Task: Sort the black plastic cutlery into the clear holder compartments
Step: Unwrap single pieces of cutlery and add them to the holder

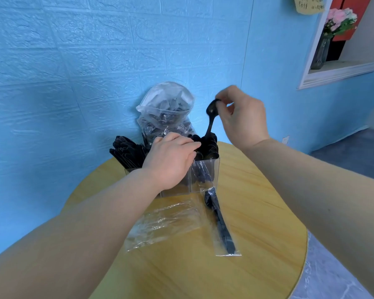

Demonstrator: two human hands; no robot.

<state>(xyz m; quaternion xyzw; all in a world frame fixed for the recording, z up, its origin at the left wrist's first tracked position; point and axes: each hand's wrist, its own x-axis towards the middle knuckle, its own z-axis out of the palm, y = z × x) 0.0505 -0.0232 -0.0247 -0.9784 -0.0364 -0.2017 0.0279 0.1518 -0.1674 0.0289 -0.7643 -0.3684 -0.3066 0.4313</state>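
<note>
You stood in a small café-like room: a blue brick-textured wall [95, 61], a round wooden table [257, 212], a white-framed niche [341, 73] holding a vase [321, 52] of pink flowers [339, 17], and a note [309, 4].

My round yellow table [257, 244] holds the clear holder [205, 180] at its far edge, a big bag of cutlery [164, 113] behind it, empty wrappers [164, 223], and one wrapped fork [220, 221]

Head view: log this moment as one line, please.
right hand: pinches spoon by bowl, handle down over right compartment | left hand: rests on clear holder | wrapped cutlery: on table
</note>
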